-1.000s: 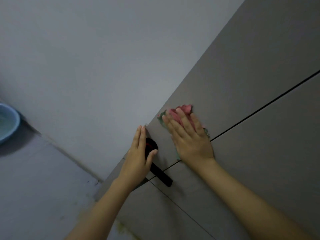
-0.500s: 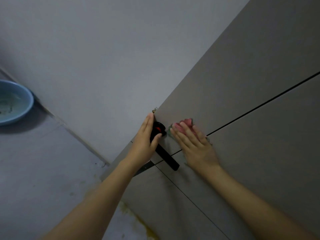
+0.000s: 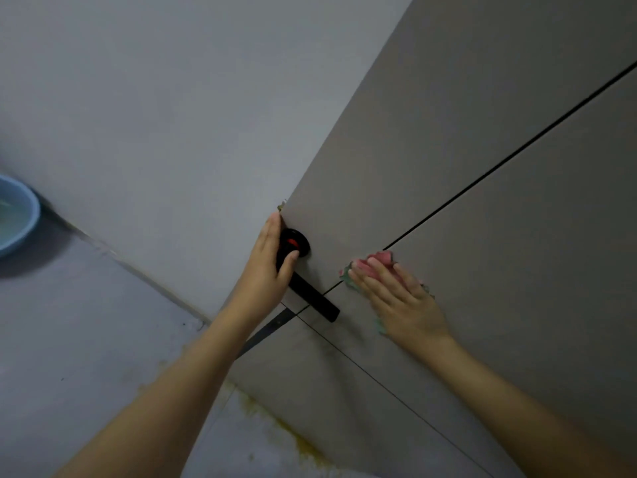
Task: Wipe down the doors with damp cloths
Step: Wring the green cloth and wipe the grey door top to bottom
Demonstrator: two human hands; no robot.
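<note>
A grey-brown door [image 3: 482,139] with thin dark grooves fills the right of the view. My right hand [image 3: 400,298] lies flat with straight fingers on a pink and green cloth [image 3: 381,260], pressing it against the door just below a groove. My left hand [image 3: 267,267] holds the door's free edge, fingers straight along the edge and thumb resting on the black lever handle [image 3: 312,298] near its round base with a red mark.
A blue basin [image 3: 17,219] with water stands on the grey floor at the far left, against the pale wall [image 3: 172,115]. Yellowish stains mark the floor [image 3: 293,439] beneath the door's lower edge.
My right hand has slid the cloth rightward, away from the handle and along the groove. My left hand stays on the door edge by the handle. The view has shifted slightly.
</note>
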